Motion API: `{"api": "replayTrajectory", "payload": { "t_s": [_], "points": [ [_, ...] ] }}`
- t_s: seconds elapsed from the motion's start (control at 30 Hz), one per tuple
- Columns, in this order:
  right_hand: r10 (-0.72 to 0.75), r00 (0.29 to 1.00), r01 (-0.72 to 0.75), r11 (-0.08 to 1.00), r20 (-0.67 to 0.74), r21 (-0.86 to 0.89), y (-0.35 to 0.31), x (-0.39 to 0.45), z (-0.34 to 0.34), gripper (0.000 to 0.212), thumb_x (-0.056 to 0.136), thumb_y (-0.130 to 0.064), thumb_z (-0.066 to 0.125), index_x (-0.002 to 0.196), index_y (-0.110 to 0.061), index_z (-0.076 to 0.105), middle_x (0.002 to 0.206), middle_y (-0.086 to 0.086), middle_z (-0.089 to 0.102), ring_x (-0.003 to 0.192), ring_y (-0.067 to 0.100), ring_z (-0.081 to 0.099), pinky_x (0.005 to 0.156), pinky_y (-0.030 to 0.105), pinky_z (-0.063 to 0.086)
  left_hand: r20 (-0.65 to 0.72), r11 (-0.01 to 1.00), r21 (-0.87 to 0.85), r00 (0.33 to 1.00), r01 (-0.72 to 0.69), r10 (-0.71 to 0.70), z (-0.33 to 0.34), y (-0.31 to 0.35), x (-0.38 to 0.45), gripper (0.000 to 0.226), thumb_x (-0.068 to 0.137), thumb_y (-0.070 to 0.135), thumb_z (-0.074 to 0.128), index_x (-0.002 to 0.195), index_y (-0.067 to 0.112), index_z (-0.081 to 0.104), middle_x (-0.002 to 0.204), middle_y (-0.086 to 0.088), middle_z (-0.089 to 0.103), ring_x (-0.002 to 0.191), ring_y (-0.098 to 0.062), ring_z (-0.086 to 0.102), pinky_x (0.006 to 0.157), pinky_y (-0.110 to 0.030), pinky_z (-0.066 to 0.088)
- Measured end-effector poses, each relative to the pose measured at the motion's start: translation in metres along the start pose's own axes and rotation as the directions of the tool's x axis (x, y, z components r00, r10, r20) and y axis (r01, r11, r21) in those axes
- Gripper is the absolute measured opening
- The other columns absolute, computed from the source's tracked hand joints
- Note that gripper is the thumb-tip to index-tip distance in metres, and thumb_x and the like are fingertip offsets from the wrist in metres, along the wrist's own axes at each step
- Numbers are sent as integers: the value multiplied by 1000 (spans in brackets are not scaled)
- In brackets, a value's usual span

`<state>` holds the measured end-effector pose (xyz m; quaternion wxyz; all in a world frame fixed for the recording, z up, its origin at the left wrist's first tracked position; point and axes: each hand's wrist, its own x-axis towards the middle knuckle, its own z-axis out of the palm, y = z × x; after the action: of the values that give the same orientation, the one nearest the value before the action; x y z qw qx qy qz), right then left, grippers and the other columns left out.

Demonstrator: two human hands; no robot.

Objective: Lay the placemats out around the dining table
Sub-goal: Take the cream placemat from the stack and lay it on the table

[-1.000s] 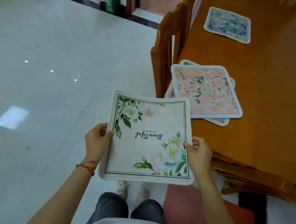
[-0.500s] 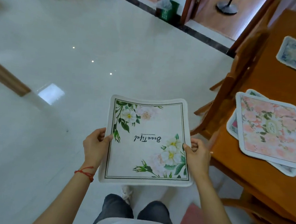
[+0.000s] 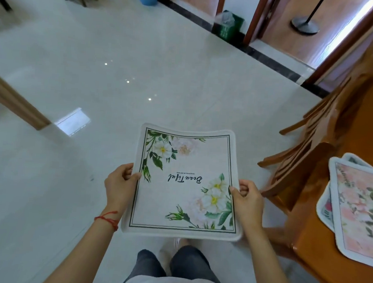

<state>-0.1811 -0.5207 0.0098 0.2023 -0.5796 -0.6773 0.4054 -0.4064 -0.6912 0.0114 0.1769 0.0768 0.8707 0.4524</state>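
Left hand (image 3: 120, 186): one, red string at the wrist, thumb on top pinching the left edge of the white placemat.
White placemat (image 3: 185, 183): one, green-bordered with white flowers, held flat over the pale floor (image 3: 98, 69), left of the table.
Right hand (image 3: 246, 199): one, thumb on top, fingers curled under the right edge.
Chair (image 3: 313, 150): one wooden.
Dining table (image 3: 327, 261): orange wood at far right.
Stacked placemats (image 3: 362, 209): at least two, pink floral uppermost.
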Motion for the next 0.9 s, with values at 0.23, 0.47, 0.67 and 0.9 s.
{"api": "replayTrajectory", "payload": {
  "t_s": [0.23,0.47,0.67,0.9],
  "points": [
    [2,998,0,1000,-63,31,-24,91,0,24,80,-10,68,101,-3,60,79,1,58,69,10,49,67,20,38,35,999,5,998,-51,51,54,71,70,34,78,7,68,112,5,63,96,-6,64,87,-15,55,86,-23,41],
    [17,989,-5,997,-147,81,-56,177,-16,22,79,-11,69,99,-6,61,74,-8,55,67,4,50,63,16,40,80,992,21,989,-128,126,104,156,128,36,78,9,68,114,5,62,92,-1,59,86,-15,54,83,-22,39],
    [53,979,-26,990,-196,139,-86,236,-34,23,79,-13,69,101,-9,61,87,4,64,77,19,59,72,31,51,151,983,4,972,-183,180,137,221,180,37,77,9,71,113,6,62,91,-2,60,84,-15,54,81,-23,40],
    [129,945,-70,977,-299,202,-133,307,-45,19,79,-16,69,94,-20,59,80,-13,60,75,4,57,67,22,46,310,975,-61,924,-214,222,179,295,262,36,73,11,74,108,10,66,90,-6,69,85,-21,65,87,-38,52]
  ]
}}
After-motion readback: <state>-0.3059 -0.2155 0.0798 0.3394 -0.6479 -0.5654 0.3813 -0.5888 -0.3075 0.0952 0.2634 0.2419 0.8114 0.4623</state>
